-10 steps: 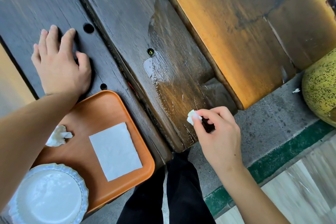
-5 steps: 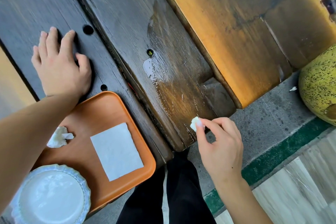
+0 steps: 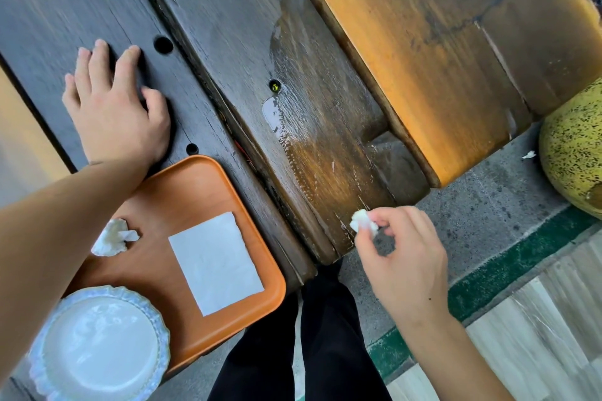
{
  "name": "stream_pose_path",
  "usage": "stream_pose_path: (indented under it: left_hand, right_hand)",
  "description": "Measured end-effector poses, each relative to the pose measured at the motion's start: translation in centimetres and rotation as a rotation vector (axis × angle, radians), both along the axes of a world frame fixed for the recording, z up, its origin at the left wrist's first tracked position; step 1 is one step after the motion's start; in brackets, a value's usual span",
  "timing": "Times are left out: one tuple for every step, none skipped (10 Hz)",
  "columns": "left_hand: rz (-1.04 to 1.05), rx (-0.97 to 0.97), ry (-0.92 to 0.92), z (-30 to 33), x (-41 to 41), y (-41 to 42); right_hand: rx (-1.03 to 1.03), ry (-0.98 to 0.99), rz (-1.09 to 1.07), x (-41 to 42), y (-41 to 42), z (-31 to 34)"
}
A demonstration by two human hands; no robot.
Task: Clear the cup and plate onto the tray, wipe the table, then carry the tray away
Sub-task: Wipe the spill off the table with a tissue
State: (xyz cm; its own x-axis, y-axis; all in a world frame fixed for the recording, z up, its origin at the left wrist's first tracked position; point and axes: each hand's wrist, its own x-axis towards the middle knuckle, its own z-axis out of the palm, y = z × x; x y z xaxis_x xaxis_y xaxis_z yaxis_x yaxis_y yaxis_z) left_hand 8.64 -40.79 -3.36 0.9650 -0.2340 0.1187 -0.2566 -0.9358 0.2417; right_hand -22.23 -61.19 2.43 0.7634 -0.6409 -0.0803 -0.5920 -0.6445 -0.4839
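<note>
Head view looking down at a dark wood table (image 3: pixel 228 10) w/ long planks running diagonally. Left hand (image 3: pixel 114 107), upper left of frame, lies flat on the wood, fingers straight and slightly spread, holding nothing. Just below it, lower left, an orange tray (image 3: pixel 195 185) sits on the table's near edge; the left forearm crosses over its left side. On the tray: a white plate (image 3: pixel 97 345) w/ a scalloped rim at the bottom left corner of the frame, a flat square napkin (image 3: pixel 215 262) at the tray's center, and a crumpled tissue (image 3: pixel 112 238) to the left of the napkin, apart from it. No cup can be made out.

Right hand (image 3: pixel 404 257), lower center-right, pinches a small white wad (image 3: pixel 363 221) btwn thumb and fingertips, other fingers loosely curled. The wad is at the near end of a plank, touching or just above the wood; can't tell which. A wet streak (image 3: pixel 293 114) glistens up the plank from there toward frame center.

Bottom center: the person's dark trousers (image 3: pixel 303 352) over grey floor. Right edge: a speckled yellow-green pot (image 3: pixel 573 150). Upper right: a lighter orange-brown wood slab (image 3: pixel 439 58).
</note>
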Motion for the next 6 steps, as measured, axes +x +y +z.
stream_pose_path:
  left_hand:
    - [0.003, -0.003, -0.003, -0.1, 0.0, 0.1]
    - [-0.002, -0.003, -0.002, -0.1, 0.1, 0.1]
    - [-0.001, 0.0, 0.002, 0.0, 0.1, 0.1]
    - [-0.004, 0.0, 0.001, 0.0, 0.0, 0.1]
    - [-0.002, -0.011, -0.001, 0.1, -0.2, 0.0]
    - [-0.003, -0.011, -0.002, 0.3, -0.3, -0.1]
  right_hand:
    - [-0.049, -0.059, 0.128, 1.2, 0.7, -0.8]
    - [-0.083, -0.037, 0.182, 1.8, 1.1, -1.3]
    - [-0.073, -0.024, 0.18, 1.4, 1.0, -1.4]
    - [-0.055, 0.031, 0.193, 0.5, 1.0, -1.1]
    - [-0.038, 0.099, 0.159, -0.4, 0.4, -0.5]
    - [-0.021, 0.124, 0.175, 0.0, -0.3, -0.3]
